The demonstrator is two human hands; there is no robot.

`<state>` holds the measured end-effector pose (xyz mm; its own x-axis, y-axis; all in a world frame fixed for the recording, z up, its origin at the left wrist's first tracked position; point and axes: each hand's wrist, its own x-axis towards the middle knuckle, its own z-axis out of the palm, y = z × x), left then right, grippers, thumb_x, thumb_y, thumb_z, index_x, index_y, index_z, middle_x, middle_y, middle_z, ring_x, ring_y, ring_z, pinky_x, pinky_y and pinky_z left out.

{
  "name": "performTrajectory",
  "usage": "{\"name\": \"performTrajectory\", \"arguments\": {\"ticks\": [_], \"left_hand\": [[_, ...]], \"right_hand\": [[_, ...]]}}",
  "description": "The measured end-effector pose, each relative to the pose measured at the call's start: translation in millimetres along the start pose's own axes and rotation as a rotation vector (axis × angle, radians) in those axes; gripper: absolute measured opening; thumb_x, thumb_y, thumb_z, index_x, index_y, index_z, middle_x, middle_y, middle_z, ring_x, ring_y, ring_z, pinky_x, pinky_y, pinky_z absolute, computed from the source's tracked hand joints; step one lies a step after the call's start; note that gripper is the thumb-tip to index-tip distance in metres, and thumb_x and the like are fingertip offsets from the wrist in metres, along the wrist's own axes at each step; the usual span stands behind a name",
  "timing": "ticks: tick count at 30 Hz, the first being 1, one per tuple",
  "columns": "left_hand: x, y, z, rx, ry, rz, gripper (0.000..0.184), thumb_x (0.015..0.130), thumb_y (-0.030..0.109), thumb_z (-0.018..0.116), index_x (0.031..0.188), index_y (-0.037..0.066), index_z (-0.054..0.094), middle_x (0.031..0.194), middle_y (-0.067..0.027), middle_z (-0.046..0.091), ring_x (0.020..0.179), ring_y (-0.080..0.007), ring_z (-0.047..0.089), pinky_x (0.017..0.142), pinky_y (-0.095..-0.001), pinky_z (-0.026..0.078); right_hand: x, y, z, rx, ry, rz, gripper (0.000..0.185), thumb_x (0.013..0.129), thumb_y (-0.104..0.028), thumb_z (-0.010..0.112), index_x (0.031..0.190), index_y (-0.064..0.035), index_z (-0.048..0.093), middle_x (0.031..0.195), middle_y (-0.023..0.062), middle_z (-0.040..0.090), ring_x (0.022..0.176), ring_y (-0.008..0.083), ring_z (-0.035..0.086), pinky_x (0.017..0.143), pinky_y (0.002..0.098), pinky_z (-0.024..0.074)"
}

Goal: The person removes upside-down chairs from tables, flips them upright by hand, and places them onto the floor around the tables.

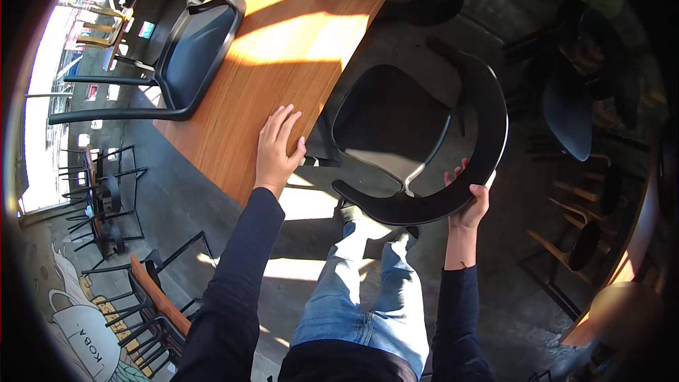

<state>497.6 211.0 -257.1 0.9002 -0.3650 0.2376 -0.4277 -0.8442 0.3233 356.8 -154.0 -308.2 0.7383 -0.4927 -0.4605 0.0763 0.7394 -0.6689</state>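
Note:
My left hand (pixel 278 147) lies flat on the wooden table (pixel 311 35) near its edge, fingers spread and thumb out to the side. My right hand (pixel 467 198) grips the curved backrest of a black chair (pixel 396 113), thumb on top and fingers beneath. The chair stands on the floor beside the table, its seat toward the table's long edge. My lower body hides part of the floor below it. A second black chair (pixel 201 46) rests upside down or tipped on the table's left end, legs pointing left.
More dark chairs (pixel 569 113) stand in shadow on the right, near a wooden tabletop (pixel 629 269). Tables and chairs (pixel 106 198) line the left by a bright window. At lower left is a mural with a bag (pixel 85 336). Grey concrete floor (pixel 304 240) shows sunlit patches.

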Motion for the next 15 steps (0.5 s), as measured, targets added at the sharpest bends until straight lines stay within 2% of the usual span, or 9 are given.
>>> {"name": "performTrajectory", "arguments": {"ticks": [5, 12, 15], "left_hand": [[2.6, -0.4, 3.5, 0.035, -0.015, 0.01, 0.049, 0.088, 0.017, 0.063, 0.136, 0.011, 0.056, 0.145, -0.0096, 0.05, 0.138, -0.0321, 0.044, 0.114, -0.0473, 0.034], [1.6, 0.3, 6.0, 0.063, -0.026, -0.004, 0.05, 0.087, 0.017, 0.063, 0.136, 0.012, 0.054, 0.145, -0.0103, 0.05, 0.137, -0.0331, 0.044, 0.113, -0.0468, 0.035], [3.8, 2.0, 7.4, 0.083, -0.022, -0.01, 0.051, 0.086, 0.016, 0.062, 0.136, 0.012, 0.054, 0.145, -0.0102, 0.049, 0.137, -0.0328, 0.043, 0.113, -0.0463, 0.035]], "right_hand": [[11.7, -6.4, -32.7, 0.027, -0.052, 0.017, 0.072, 0.069, -0.024, 0.059, 0.137, -0.0036, 0.051, 0.13, 0.0137, 0.057, 0.112, 0.0247, 0.059, 0.109, 0.0519, 0.041], [30.6, -22.1, -84.9, 0.008, -0.011, 0.051, 0.076, 0.067, -0.032, 0.057, 0.136, -0.0006, 0.053, 0.133, 0.0155, 0.057, 0.12, 0.0268, 0.057, 0.112, 0.0533, 0.0367], [29.6, -20.2, -103.5, 0.018, -0.002, 0.06, 0.08, 0.066, -0.035, 0.057, 0.138, 0.0, 0.051, 0.139, 0.0166, 0.054, 0.127, 0.0283, 0.053, 0.115, 0.0544, 0.0316]]}}
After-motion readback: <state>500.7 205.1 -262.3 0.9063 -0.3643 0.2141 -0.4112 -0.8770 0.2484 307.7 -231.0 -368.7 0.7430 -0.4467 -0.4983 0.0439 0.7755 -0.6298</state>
